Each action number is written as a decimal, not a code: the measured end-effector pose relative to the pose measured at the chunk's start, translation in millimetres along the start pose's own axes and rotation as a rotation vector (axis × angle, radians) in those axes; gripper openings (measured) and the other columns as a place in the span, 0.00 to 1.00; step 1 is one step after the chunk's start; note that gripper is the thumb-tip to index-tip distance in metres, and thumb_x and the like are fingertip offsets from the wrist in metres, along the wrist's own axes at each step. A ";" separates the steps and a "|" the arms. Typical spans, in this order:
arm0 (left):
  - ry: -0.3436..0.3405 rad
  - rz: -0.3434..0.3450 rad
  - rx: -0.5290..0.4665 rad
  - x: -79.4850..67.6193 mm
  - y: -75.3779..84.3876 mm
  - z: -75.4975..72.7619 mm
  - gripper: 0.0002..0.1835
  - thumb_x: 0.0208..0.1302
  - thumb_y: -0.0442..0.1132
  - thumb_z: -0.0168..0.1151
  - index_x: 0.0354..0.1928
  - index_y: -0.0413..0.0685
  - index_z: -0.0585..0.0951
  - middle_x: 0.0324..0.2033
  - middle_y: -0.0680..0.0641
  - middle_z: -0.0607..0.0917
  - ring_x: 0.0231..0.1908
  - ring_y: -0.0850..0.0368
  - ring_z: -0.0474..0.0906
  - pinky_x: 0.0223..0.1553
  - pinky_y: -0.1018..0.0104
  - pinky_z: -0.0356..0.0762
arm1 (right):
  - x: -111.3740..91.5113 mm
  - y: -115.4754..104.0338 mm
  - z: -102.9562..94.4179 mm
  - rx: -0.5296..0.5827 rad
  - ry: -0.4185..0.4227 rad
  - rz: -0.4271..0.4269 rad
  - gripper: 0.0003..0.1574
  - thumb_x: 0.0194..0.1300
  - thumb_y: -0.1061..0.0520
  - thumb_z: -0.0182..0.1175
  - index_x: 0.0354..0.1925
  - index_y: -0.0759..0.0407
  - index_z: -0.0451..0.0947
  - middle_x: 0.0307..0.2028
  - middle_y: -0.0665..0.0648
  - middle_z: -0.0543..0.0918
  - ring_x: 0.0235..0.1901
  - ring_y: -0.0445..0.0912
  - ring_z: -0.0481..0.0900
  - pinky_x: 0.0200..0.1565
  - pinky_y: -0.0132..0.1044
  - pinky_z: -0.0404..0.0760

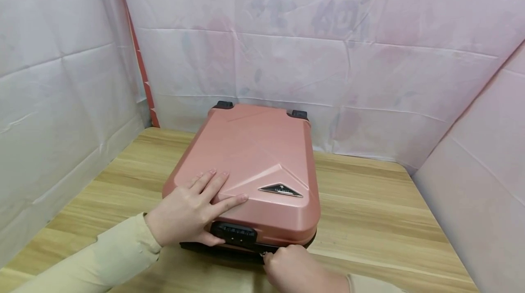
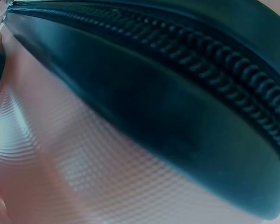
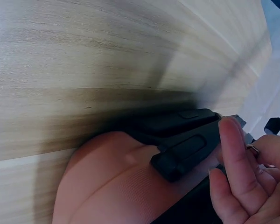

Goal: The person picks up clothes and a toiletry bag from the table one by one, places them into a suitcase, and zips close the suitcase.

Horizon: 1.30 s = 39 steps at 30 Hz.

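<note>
A pink hard-shell suitcase [image 1: 254, 147] lies flat on a wooden table. My left hand [image 1: 184, 213] rests on the lid's near left corner, fingers spread and thumb down beside the black combination lock [image 1: 234, 233]. At the near edge, right of the lock, my right hand [image 1: 301, 268] pinches a small metal zipper pull [image 3: 253, 148] between thumb and finger. In the left wrist view the zipper [image 2: 205, 58] runs along a black band, its two rows of teeth apart at right and converging toward upper left. The right wrist view shows a black side handle [image 3: 182, 149].
Two black wheels [image 1: 300, 114] stick out at the suitcase's far end, close to the white cloth wall [image 1: 287, 69]. Cloth walls also stand at left and right. Bare wood-grain table [image 1: 369, 220] shows beside the suitcase. A dark triangular badge [image 1: 281, 189] sits on the lid.
</note>
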<state>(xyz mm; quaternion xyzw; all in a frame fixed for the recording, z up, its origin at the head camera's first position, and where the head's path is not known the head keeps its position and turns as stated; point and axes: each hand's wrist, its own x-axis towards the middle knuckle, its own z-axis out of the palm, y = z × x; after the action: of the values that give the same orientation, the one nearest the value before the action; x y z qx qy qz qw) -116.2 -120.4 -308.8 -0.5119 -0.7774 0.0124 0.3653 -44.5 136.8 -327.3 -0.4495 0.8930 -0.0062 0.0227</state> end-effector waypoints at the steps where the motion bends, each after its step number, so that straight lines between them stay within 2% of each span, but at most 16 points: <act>1: 0.001 0.000 0.000 0.1 0.1 0.0 0.49 0.37 0.74 0.63 0.62 0.56 0.72 0.51 0.30 0.75 0.43 0.34 0.78 0.36 0.47 0.79 | 0.5 -0.9 0.4 -0.016 0.002 -0.002 0.13 0.50 0.56 0.63 0.16 0.47 0.69 0.13 0.39 0.62 0.11 0.29 0.56 0.12 0.25 0.54; 6: -0.005 -0.007 0.004 -0.8 -0.1 -0.9 0.49 0.37 0.74 0.62 0.62 0.57 0.72 0.52 0.31 0.75 0.43 0.34 0.78 0.35 0.47 0.79 | 6.3 -5.7 1.7 -0.104 0.038 -0.026 0.12 0.47 0.57 0.63 0.17 0.47 0.69 0.12 0.39 0.63 0.10 0.31 0.58 0.12 0.27 0.53; 13: 0.005 -0.007 0.008 -1.5 -0.7 -2.1 0.49 0.36 0.74 0.63 0.62 0.56 0.72 0.52 0.30 0.75 0.43 0.34 0.78 0.36 0.47 0.79 | 19.2 -12.2 3.7 -0.110 0.065 -0.020 0.11 0.48 0.58 0.63 0.17 0.49 0.70 0.13 0.41 0.64 0.10 0.33 0.61 0.11 0.27 0.57; 17: -0.008 -0.015 0.000 -2.3 0.2 -2.8 0.49 0.37 0.74 0.63 0.62 0.57 0.72 0.52 0.30 0.74 0.44 0.34 0.78 0.37 0.46 0.79 | 26.7 -18.2 8.7 -0.193 0.124 -0.006 0.12 0.48 0.58 0.64 0.17 0.50 0.71 0.11 0.43 0.66 0.10 0.35 0.65 0.10 0.29 0.60; 22: -0.016 -0.022 -0.010 -0.8 2.2 -2.6 0.48 0.37 0.74 0.62 0.62 0.57 0.73 0.52 0.31 0.75 0.45 0.33 0.77 0.39 0.47 0.78 | 30.5 -22.0 11.9 -0.224 0.181 0.001 0.12 0.47 0.58 0.65 0.17 0.51 0.70 0.10 0.44 0.67 0.10 0.36 0.67 0.10 0.30 0.61; 26: 0.008 -0.011 -0.002 -0.1 2.3 -1.7 0.49 0.36 0.74 0.63 0.61 0.57 0.73 0.52 0.31 0.75 0.44 0.33 0.78 0.38 0.47 0.79 | 34.4 -25.2 13.0 -0.267 0.211 0.005 0.13 0.46 0.57 0.66 0.17 0.51 0.70 0.10 0.44 0.67 0.11 0.37 0.68 0.10 0.31 0.63; 34: 0.017 -0.015 -0.004 -0.9 2.9 -3.7 0.49 0.36 0.74 0.63 0.61 0.57 0.73 0.52 0.30 0.75 0.44 0.33 0.78 0.35 0.46 0.79 | 45.9 -33.8 13.5 -0.307 0.195 0.013 0.12 0.48 0.57 0.65 0.17 0.51 0.71 0.10 0.44 0.67 0.11 0.36 0.68 0.10 0.31 0.65; 39: 0.023 -0.013 0.000 -1.8 3.6 -4.3 0.48 0.35 0.73 0.64 0.61 0.57 0.73 0.52 0.30 0.75 0.43 0.33 0.78 0.34 0.47 0.79 | 53.2 -39.4 16.7 -0.367 0.243 0.012 0.12 0.47 0.56 0.65 0.16 0.51 0.72 0.10 0.44 0.67 0.11 0.36 0.69 0.10 0.31 0.66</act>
<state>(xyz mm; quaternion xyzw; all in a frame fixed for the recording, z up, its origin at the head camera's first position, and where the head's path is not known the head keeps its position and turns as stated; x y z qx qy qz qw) -110.5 -121.7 -308.0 -0.5072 -0.7763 0.0040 0.3744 -43.8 70.8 -344.6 -0.4367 0.8780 0.1024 -0.1672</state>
